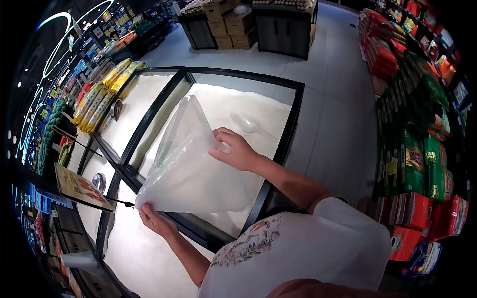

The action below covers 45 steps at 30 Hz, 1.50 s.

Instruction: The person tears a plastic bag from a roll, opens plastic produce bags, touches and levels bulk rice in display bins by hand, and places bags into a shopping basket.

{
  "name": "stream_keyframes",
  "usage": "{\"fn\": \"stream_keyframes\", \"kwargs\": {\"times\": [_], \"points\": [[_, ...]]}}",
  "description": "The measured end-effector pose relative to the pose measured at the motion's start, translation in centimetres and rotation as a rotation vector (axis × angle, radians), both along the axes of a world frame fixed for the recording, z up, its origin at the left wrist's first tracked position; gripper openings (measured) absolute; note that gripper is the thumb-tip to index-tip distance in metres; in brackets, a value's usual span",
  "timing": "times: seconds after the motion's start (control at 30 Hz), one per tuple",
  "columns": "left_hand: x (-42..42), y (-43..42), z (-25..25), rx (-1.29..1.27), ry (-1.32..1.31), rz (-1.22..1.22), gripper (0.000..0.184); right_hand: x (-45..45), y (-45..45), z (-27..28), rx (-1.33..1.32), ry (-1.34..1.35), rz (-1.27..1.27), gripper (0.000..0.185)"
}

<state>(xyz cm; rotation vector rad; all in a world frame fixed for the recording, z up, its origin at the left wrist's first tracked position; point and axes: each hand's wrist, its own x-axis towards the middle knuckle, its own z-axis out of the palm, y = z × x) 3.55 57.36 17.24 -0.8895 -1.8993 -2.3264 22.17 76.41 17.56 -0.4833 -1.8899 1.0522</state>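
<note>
A translucent plastic bag [191,176] is stretched between my two hands above the bin. My left hand [158,221] pinches its lower left corner. Higher up and to the right, my right hand [236,150] grips the bag's right edge between thumb and fingers. The bag looks flat, with no contents showing in it. Below and behind it lies white loose grain, possibly rice [271,107], in a black-framed bin. A clear scoop-like object [244,121] rests on the grain just beyond my right hand.
Black bin frames [293,116] divide several compartments of white grain. A sign [82,188] on a stand juts in at left, near metal scoops [99,183] and yellow packages [92,107]. Green packs [412,154] line the right shelf. Cardboard boxes [241,25] stand at the back.
</note>
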Motion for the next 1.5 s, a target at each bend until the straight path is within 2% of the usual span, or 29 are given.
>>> {"fn": "stream_keyframes", "kwargs": {"times": [0.03, 0.2, 0.37, 0.47, 0.53, 0.57, 0.67, 0.8, 0.83, 0.87, 0.9, 0.97, 1.0, 1.07, 1.13, 1.23, 1.37, 1.43, 1.5], "points": [[0.3, 0.0, 0.1, 0.027, -0.023, 0.007, 0.027, -0.2, 0.3, -0.7, 0.011, -0.058, -0.006, 0.017], [-0.2, 0.9, -1.0, 0.096, 0.045, 0.07, 0.02, -0.1, -0.6, -1.0, 0.011, 0.016, 0.014, 0.016], [-1.2, 0.9, -2.8, -0.143, 0.121, -0.01, 0.014, -0.5, 0.4, -2.5, -0.095, 0.008, -0.032, 0.017], [-1.4, 0.7, -3.0, -0.139, 0.165, 0.009, 0.014, -0.1, 0.3, -3.4, -0.072, -0.038, -0.04, 0.02], [-1.3, 0.5, -2.9, -0.148, 0.173, -0.015, 0.015, -0.2, 0.4, -3.6, -0.144, -0.041, -0.001, 0.037], [-1.2, 0.5, -2.6, -0.145, 0.18, -0.027, 0.016, -0.3, 0.6, -3.6, -0.143, -0.043, -0.002, 0.037], [-0.6, 0.9, -2.2, -0.165, 0.217, -0.055, 0.017, -0.6, 1.7, -2.0, -0.411, 0.306, 0.243, 0.066], [-0.5, 1.1, -2.9, -0.22, 0.289, -0.175, 0.013, -0.4, 2.0, -0.7, -0.563, 0.281, 0.2, 0.058], [-0.2, 1.3, -2.8, -0.218, 0.288, -0.175, 0.013, -0.5, 2.1, -0.9, -0.544, 0.155, 0.214, 0.05], [0.3, 1.6, -2.7, -0.191, 0.29, -0.088, 0.014, -0.6, 2.2, -1.0, -0.524, 0.028, 0.228, 0.043], [0.7, 1.7, -2.4, -0.163, 0.291, 0.0, 0.017, -0.6, 2.2, -1.2, -0.522, 0.026, 0.228, 0.043], [0.6, 1.5, -2.3, -0.161, 0.235, -0.006, 0.018, -0.6, 1.9, -1.5, -0.463, -0.085, 0.204, 0.03], [0.4, 1.3, -2.4, -0.162, 0.183, -0.015, 0.02, -0.7, 1.8, -1.5, -0.463, -0.089, 0.206, 0.03], [-0.4, 1.0, -2.9, -0.194, 0.185, -0.016, 0.02, -0.7, 1.9, -1.3, -0.365, -0.098, 0.051, 0.027], [-1.2, 0.9, -3.5, -0.225, 0.192, -0.021, 0.02, -0.5, 2.2, -0.9, -0.337, -0.076, 0.039, 0.026], [-2.5, 0.9, -4.7, -0.294, 0.318, 0.097, 0.021, -0.3, 2.6, -1.0, -0.355, 0.031, -0.021, 0.027], [-2.3, 1.1, -4.8, -0.155, 0.185, 0.012, 0.032, -0.2, 2.8, -0.9, -0.43, 0.205, -0.092, 0.027], [-0.7, 1.8, -3.3, -0.097, 0.163, 0.009, 0.036, -0.6, 2.5, -1.3, -0.399, 0.156, -0.032, 0.027], [0.3, 2.3, -2.1, -0.33, 0.527, -0.041, 0.047, -0.9, 2.1, -1.3, -0.37, 0.103, 0.032, 0.026]]}}
